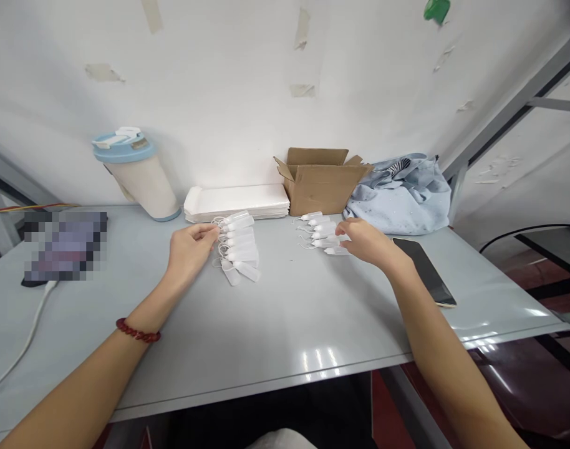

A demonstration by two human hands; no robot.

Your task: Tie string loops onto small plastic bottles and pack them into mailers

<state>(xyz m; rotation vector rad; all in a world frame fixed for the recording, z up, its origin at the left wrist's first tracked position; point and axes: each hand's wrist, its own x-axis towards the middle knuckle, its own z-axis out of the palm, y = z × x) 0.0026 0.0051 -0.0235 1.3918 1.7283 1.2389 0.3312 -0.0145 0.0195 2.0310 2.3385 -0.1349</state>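
Note:
My left hand [190,251] is closed, its thumb and fingers pressed together at the string side of a group of small translucent white plastic pieces with string loops [241,249]. Whether a loop is in the pinch I cannot make out. These pieces lie overlapped in a column on the grey table [275,318]. Over on the right, my right hand [365,242] reaches to a second group of the same white pieces [320,226], whose strings point left. Its fingers are bent and apart, at the right ends of the lower pieces, with nothing seen lifted between them.
Behind the groups stand a stack of flat white boxes [238,201] and an open cardboard box [320,190]. Light blue cloth [401,196] lies at the back right, a phone [425,271] beside my right forearm. A lidded tumbler [138,178] and a blurred-out device with a cable [65,246] are left.

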